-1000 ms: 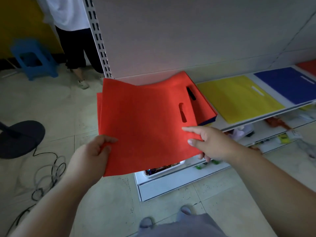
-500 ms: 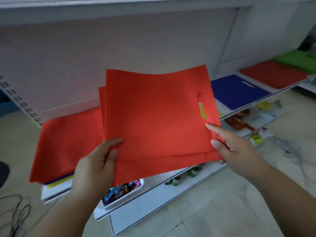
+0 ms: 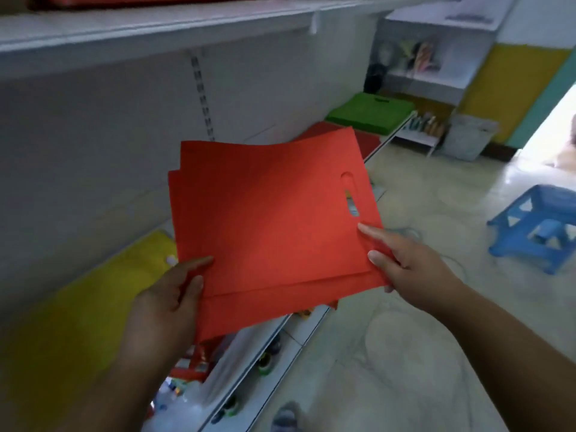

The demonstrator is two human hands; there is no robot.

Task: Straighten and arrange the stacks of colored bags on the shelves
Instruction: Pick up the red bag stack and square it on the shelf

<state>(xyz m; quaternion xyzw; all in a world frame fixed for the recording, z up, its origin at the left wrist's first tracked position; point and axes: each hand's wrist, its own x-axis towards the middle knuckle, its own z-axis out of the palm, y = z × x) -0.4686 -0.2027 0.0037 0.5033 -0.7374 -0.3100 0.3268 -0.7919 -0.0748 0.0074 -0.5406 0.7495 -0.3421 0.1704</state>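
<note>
Hands, left hand (image 3: 168, 304) and right hand (image 3: 402, 263), pinch flat red fabric bags (image 3: 268, 226), not yet on the white metal shelf (image 3: 258, 363) beside the tidy yellow bag stack (image 3: 78, 313).

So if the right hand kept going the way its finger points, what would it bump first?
The right hand points up-left across the red bags it holds, so they are already in the way. Beyond them probably the shelf's back wall, though depth is unclear.

Both hands, left hand (image 3: 162, 307), right hand (image 3: 408, 263), gripping red bags (image 3: 268, 222)
</note>
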